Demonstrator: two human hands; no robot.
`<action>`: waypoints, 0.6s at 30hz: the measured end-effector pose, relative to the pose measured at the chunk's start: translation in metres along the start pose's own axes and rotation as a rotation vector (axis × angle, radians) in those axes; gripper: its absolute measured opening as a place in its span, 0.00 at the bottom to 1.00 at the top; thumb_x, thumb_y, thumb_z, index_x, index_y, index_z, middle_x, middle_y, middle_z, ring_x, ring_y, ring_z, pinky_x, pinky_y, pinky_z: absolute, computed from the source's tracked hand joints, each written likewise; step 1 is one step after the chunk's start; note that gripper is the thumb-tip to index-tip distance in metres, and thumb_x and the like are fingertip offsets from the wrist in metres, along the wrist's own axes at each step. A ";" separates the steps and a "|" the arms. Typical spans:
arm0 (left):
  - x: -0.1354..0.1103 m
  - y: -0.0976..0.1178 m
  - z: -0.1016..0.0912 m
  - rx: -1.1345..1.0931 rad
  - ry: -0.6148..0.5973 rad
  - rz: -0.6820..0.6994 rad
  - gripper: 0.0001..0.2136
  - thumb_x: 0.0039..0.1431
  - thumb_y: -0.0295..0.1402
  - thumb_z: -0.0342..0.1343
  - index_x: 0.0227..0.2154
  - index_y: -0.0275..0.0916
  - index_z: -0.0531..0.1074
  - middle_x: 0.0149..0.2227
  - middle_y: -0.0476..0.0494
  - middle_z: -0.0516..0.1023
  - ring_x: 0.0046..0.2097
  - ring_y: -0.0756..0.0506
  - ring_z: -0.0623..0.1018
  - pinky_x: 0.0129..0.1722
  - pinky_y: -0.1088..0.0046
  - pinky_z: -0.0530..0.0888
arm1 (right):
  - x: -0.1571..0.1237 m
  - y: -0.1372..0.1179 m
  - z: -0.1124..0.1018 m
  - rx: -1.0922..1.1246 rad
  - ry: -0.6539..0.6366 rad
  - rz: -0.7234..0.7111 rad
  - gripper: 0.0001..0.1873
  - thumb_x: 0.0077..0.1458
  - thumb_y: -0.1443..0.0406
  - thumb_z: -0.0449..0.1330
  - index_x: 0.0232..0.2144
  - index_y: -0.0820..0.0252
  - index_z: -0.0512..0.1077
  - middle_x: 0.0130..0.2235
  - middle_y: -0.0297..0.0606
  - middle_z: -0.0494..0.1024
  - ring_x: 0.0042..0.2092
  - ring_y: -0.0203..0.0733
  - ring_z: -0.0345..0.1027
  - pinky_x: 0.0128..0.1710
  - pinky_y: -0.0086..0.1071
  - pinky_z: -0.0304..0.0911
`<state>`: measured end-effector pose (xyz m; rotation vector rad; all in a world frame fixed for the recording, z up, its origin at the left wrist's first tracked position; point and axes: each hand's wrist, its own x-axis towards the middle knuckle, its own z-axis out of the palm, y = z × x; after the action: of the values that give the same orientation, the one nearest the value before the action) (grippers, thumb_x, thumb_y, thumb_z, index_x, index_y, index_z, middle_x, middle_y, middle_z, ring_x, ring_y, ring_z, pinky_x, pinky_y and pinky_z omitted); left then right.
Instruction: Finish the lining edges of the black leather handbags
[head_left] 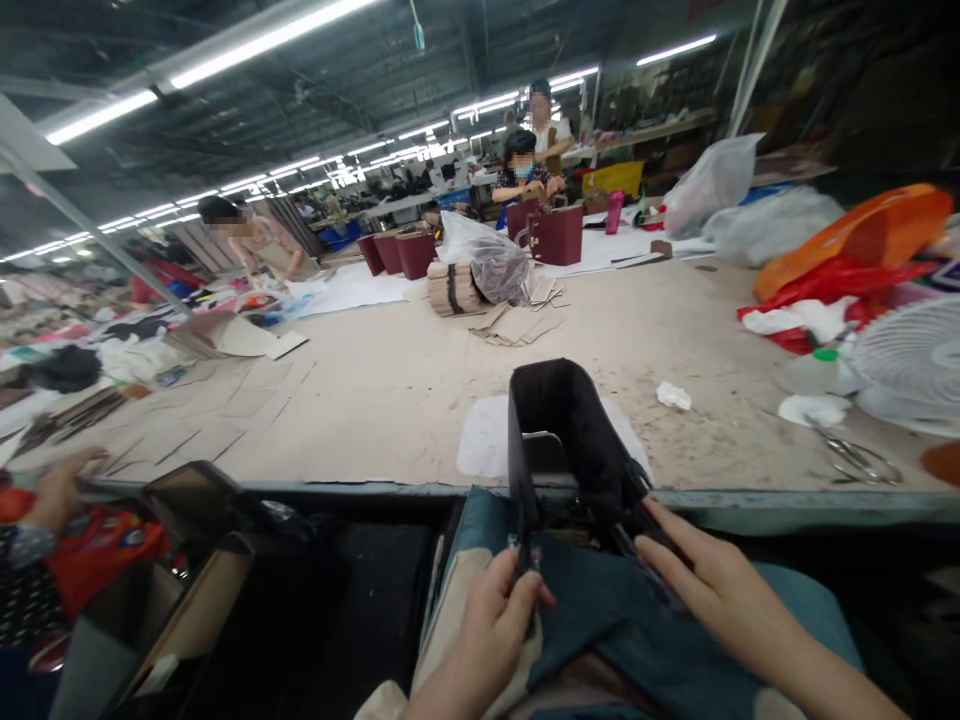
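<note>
A black handbag body [594,425] stands at the table's near edge, its stiff walls forming a loop around a hollow middle. My left hand [499,620] is closed on its near left end, with small metal bits showing at the fingers. My right hand [709,570] grips the near right side, thumb and fingers pressed on the black edge; this part is blurred. Beneath the bag lies a white sheet [480,440] on the brown-covered table [375,400]. A teal and beige cloth [600,590] covers my lap below both hands.
Scissors [855,460], a white fan [911,350] and crumpled tissue [673,396] lie to the right. Bundled brown pieces [454,290] and maroon bags [556,236] stand farther back. At left are black bag bodies [199,500] and another person's hand [64,490].
</note>
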<state>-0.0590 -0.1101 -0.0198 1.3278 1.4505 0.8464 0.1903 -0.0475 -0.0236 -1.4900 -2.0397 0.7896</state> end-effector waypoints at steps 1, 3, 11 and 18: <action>0.004 0.004 0.007 -0.073 -0.002 0.011 0.13 0.63 0.39 0.46 0.39 0.38 0.73 0.32 0.43 0.78 0.37 0.45 0.76 0.39 0.71 0.71 | -0.001 -0.008 0.008 0.019 -0.023 -0.026 0.30 0.60 0.56 0.49 0.61 0.64 0.58 0.51 0.47 0.75 0.53 0.51 0.68 0.50 0.45 0.67; 0.012 0.009 0.020 -0.224 -0.038 0.062 0.13 0.62 0.37 0.50 0.44 0.38 0.71 0.40 0.43 0.78 0.43 0.45 0.75 0.44 0.71 0.70 | -0.001 -0.026 0.021 0.040 -0.056 -0.132 0.29 0.61 0.58 0.49 0.61 0.64 0.57 0.54 0.47 0.72 0.55 0.48 0.66 0.53 0.44 0.64; 0.020 0.010 0.043 -0.617 -0.144 0.026 0.22 0.54 0.40 0.59 0.50 0.35 0.66 0.46 0.39 0.73 0.49 0.42 0.71 0.52 0.66 0.67 | 0.001 -0.042 0.034 -0.101 -0.067 -0.295 0.27 0.58 0.67 0.48 0.60 0.66 0.60 0.49 0.49 0.75 0.50 0.46 0.71 0.49 0.41 0.68; 0.020 0.009 0.044 -0.844 -0.277 -0.088 0.22 0.50 0.41 0.63 0.46 0.35 0.66 0.33 0.44 0.76 0.27 0.51 0.74 0.29 0.76 0.70 | 0.000 -0.044 0.011 -0.149 -0.057 -0.420 0.24 0.60 0.67 0.49 0.59 0.57 0.60 0.38 0.40 0.77 0.41 0.42 0.73 0.40 0.35 0.72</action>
<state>-0.0131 -0.0940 -0.0282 0.6914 0.7734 1.0105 0.1533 -0.0599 0.0000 -1.0583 -2.3853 0.5240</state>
